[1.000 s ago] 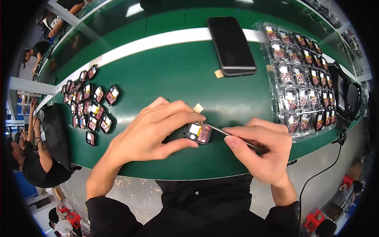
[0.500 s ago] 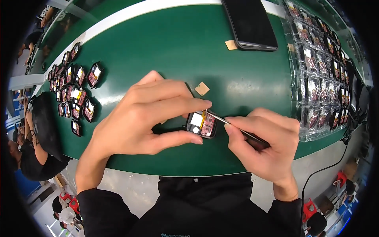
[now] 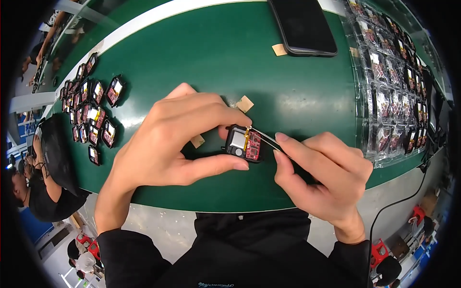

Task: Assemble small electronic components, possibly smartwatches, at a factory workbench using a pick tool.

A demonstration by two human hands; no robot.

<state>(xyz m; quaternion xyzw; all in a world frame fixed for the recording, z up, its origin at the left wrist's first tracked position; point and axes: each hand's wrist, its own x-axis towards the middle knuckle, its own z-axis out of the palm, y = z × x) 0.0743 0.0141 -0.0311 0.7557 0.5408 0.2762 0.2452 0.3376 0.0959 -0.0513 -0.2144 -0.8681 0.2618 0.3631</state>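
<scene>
My left hand [image 3: 168, 139] grips a small black device housing [image 3: 235, 154] at its left side, thumb along the lower edge and fingers at the upper edge. Inside the open housing show a silver battery, a yellow strip, a round silver part and a red circuit board [image 3: 252, 146]. Metal tweezers [image 3: 265, 137] are pinched between the thumb and fingers of my right hand [image 3: 326, 175]. Their tips reach the top edge of the housing, beside my left index fingertip. Whether they hold anything is too small to tell.
Small tan squares [image 3: 245, 103] lie around the housing. Several similar open devices [image 3: 96, 115] are piled at the left. A black phone [image 3: 307, 29] lies at the far edge. Clear plastic trays [image 3: 379, 101] of devices stand at the right, near a black cable [image 3: 408, 197].
The housing has shifted slightly left and tilted in my left hand. My left index fingertip has drawn back a little. The right fingers have spread somewhat on the tweezers, whose arms now show apart.
</scene>
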